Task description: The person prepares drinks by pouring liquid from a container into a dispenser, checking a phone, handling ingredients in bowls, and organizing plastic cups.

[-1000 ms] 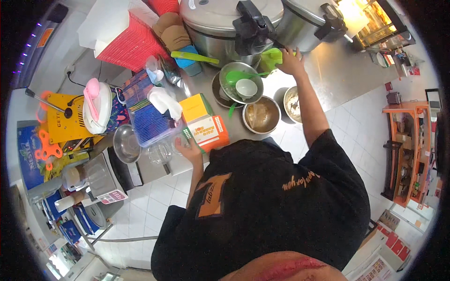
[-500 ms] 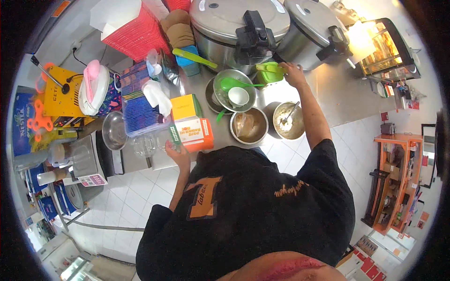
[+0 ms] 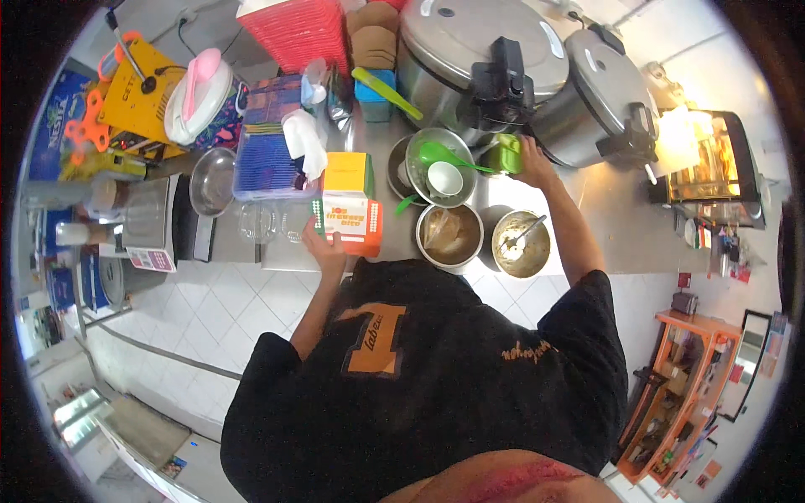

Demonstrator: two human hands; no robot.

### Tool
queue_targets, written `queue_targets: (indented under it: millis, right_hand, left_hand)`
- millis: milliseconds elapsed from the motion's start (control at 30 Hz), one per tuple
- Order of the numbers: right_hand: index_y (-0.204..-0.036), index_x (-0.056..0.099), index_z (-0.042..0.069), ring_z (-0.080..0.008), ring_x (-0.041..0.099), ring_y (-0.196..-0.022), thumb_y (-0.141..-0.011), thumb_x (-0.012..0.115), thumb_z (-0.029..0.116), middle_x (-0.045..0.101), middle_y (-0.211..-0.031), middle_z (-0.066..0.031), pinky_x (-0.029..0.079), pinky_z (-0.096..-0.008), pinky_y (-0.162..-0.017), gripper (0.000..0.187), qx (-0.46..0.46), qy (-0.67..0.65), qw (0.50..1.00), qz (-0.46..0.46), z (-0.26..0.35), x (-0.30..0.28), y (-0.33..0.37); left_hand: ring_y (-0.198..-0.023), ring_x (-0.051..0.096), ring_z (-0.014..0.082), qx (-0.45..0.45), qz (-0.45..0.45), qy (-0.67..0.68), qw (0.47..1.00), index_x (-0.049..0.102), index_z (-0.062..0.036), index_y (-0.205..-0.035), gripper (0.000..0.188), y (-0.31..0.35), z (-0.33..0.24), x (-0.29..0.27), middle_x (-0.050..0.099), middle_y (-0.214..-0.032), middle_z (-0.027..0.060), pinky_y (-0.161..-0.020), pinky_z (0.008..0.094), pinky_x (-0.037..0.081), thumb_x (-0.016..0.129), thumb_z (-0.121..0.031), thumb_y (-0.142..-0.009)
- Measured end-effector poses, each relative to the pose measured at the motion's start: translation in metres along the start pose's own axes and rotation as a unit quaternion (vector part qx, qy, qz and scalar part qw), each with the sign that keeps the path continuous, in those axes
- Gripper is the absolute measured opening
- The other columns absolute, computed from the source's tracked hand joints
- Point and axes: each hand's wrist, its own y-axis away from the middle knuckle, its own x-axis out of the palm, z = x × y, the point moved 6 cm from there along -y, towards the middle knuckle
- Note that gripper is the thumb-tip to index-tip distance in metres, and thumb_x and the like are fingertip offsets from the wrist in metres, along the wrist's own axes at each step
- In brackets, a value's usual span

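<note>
My left hand [image 3: 324, 246] grips the left front corner of an orange-and-white cardboard box [image 3: 356, 225], the thumb on its top. Behind it is a yellow-topped box [image 3: 348, 173]. My right arm reaches forward, and my right hand [image 3: 537, 166] closes round the right side of a small lime-green container [image 3: 505, 154]; some of its fingertips are hidden. Left of the container, a metal bowl [image 3: 457, 138] holds a green spoon [image 3: 443, 156] and a small white bowl [image 3: 444, 178]. Nearer me stand a round pot with a plastic bag [image 3: 442, 230] inside and a pot of pale food [image 3: 520, 251] with a utensil.
Two large steel cookers [image 3: 470, 59] stand at the back, beside a lit glass display case [image 3: 704, 155] on the right. To the left are a blue divided rack [image 3: 272, 159], clear plastic cups [image 3: 257, 222], an empty metal bowl [image 3: 212, 180] and a yellow machine [image 3: 151, 96].
The whole view has shifted, so the counter sits lower and further right. My right hand has moved from the lime-green container's upper edge to its right side. My left hand stays at the box.
</note>
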Motion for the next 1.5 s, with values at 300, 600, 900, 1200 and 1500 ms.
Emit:
queue_targets:
  millis: [300,600,900,1200,1500]
  right_hand:
    - [-0.141,0.031,0.003,-0.0409,0.052,-0.115,-0.068,0.08,0.019,0.044,-0.136,-0.0174,0.049,-0.0483,-0.093,0.089,-0.011,0.132,0.99,-0.044,0.089,-0.14,0.09]
    - [-0.136,0.037,0.003,-0.0395,0.055,-0.111,-0.065,0.08,0.019,0.048,-0.129,-0.0186,0.05,-0.0456,-0.092,0.084,-0.23,-0.043,0.956,-0.178,0.308,-0.182,-0.005]
    - [-0.139,0.034,0.005,-0.0425,0.055,-0.113,-0.065,0.081,0.04,0.045,-0.133,-0.0158,0.05,-0.0516,-0.092,0.095,-0.248,0.002,0.968,-0.034,0.383,-0.025,-0.139]
    - [-0.146,0.032,0.013,-0.0439,0.04,-0.13,-0.069,0.078,0.037,0.033,-0.146,-0.0173,0.039,-0.0532,-0.106,0.093,-0.276,-0.01,0.961,0.012,0.372,0.001,-0.152]
    - [-0.132,0.05,0.014,-0.0375,0.055,-0.114,-0.086,0.052,0.005,0.055,-0.125,-0.0125,0.046,-0.0462,-0.099,0.048,-0.365,-0.019,0.929,-0.052,0.345,-0.002,-0.149]
  left_hand:
    - [-0.122,0.043,0.0356,0.06,0.111,-0.092,0.988,0.049,-0.0107,-0.131,0.062,0.003,-0.026,0.0,0.049,-0.128,0.0137,-0.103,0.0523,0.03,0.071,-0.019,-0.073]
    - [-0.128,0.039,0.0326,0.13,0.168,-0.087,0.973,0.05,-0.0104,-0.13,0.06,-0.016,-0.039,0.011,0.045,-0.134,0.011,-0.104,0.0507,0.026,0.071,-0.021,-0.075]
    - [-0.127,0.038,0.0348,0.061,0.109,-0.036,0.992,0.049,-0.0102,-0.13,0.058,-0.025,-0.021,-0.011,0.046,-0.133,0.0114,-0.104,0.0526,0.028,0.071,-0.017,-0.076]
    - [-0.124,0.04,0.0375,0.086,0.048,-0.046,0.994,0.051,-0.0079,-0.127,0.055,-0.054,-0.026,-0.012,0.047,-0.131,0.0142,-0.104,0.0524,0.028,0.069,-0.015,-0.076]
    - [-0.122,0.042,0.0373,0.116,0.047,0.0,0.992,0.051,-0.003,-0.124,0.052,-0.07,-0.022,-0.001,0.049,-0.126,0.0175,-0.104,0.0512,0.028,0.071,-0.015,-0.077]
